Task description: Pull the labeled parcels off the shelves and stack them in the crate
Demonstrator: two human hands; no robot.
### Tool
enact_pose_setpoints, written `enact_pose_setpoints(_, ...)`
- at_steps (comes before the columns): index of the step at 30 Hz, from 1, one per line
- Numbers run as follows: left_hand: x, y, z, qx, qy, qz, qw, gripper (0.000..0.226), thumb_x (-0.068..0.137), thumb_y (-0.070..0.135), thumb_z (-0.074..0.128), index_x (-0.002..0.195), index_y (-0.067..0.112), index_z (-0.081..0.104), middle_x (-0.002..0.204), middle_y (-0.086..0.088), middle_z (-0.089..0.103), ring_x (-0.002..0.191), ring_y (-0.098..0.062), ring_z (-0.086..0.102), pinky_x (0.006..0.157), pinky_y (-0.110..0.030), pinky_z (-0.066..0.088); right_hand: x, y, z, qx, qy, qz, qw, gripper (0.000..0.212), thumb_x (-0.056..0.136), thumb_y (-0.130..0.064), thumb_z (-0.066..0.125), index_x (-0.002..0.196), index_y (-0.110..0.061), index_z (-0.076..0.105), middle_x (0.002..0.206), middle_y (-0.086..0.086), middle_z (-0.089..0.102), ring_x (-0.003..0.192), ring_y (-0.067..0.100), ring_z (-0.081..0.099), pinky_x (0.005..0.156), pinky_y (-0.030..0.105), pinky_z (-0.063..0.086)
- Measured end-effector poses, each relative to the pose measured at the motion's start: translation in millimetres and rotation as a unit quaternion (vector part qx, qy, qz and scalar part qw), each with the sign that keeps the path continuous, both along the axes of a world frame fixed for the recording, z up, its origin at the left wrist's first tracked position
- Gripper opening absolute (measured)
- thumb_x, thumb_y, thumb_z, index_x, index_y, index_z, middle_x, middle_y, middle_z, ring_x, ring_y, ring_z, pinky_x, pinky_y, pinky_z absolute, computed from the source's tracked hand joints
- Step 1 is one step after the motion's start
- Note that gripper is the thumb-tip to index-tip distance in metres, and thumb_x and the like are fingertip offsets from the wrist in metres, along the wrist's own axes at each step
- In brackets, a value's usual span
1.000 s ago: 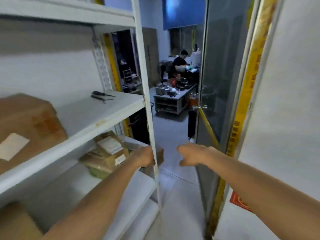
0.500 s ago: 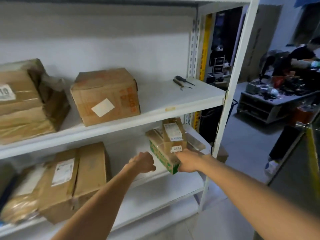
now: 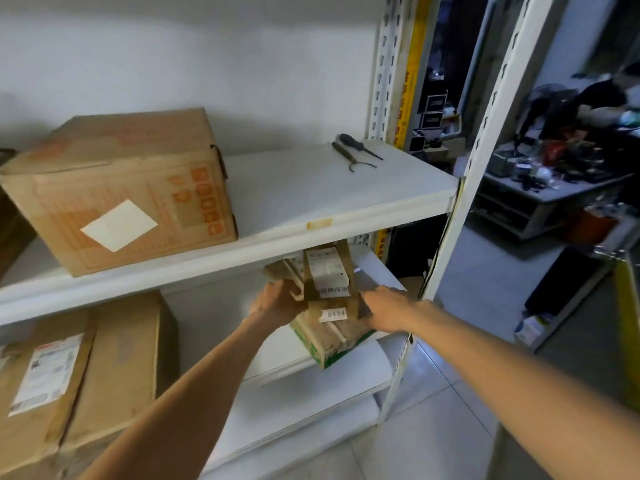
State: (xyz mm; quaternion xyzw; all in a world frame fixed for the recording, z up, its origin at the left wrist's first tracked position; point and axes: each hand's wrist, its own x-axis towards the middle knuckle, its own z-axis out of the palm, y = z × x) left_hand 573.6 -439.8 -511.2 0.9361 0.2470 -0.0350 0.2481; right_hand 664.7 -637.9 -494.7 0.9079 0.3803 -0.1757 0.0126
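While left hand (image 3: 277,303) grips the parcel stack (image 3: 328,284), flat right hand (image 3: 386,310) presses its side.

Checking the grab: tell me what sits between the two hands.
Head view: the stack of labeled parcels sits between them; the left hand grips its left side, the right hand touches its right.

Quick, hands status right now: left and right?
Left hand: grips the parcel stack at its left edge.
Right hand: against the stack's right side; whether it grips cannot be told.
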Motion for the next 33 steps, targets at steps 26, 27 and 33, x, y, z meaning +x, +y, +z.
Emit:
enact_pose_setpoints(26,36.4,-31.2,-51.6,-0.400,-0.221,0.217,0.863,0.086,0.056,0.019,0.080,0.136,0.022,0.049,0.113,-0.003,0.064,0.104,-0.029,0.064,0.091,-0.048,0.054,41.1,20.1,-58.1,0.333,0.307,-0.173,0.875,0.088,0.088,-0.034,0.068,0.155,-0.030,0.011,0.151,-0.002,0.041,0.137,0.023,0.038,0.111,0.040,0.035)
enact_pose_setpoints(27,30.4,-37.7,-49.2,-0.399,-0.238,0.224,0.857,0.081,0.053,0.017,0.079,0.130,0.023,0.051,0.110,-0.002,0.063,0.103,-0.029,0.063,0.088,-0.047,0.056,37.0,18.2,-57.9,0.341,0.307,-0.170,0.872,0.090,0.087,-0.030,0.070,0.155,-0.030,0.011,0.151,-0.002,0.040,0.137,0.023,0.038,0.111,0.041,0.036)
enact_pose_setpoints(33,-13.8,-68.9,-48.4,-0.409,-0.273,0.230,0.840,0.069,0.069,-0.005,0.080,0.123,0.024,0.050,0.109,0.001,0.063,0.100,-0.023,0.062,0.076,-0.036,0.057,2.2,-4.8,-45.8,0.363,0.269,-0.167,0.876,0.090,0.073,-0.007,0.081,0.147,-0.025,0.032,0.139,-0.001,0.053,0.131,0.020,0.047,0.105,0.042,0.046)
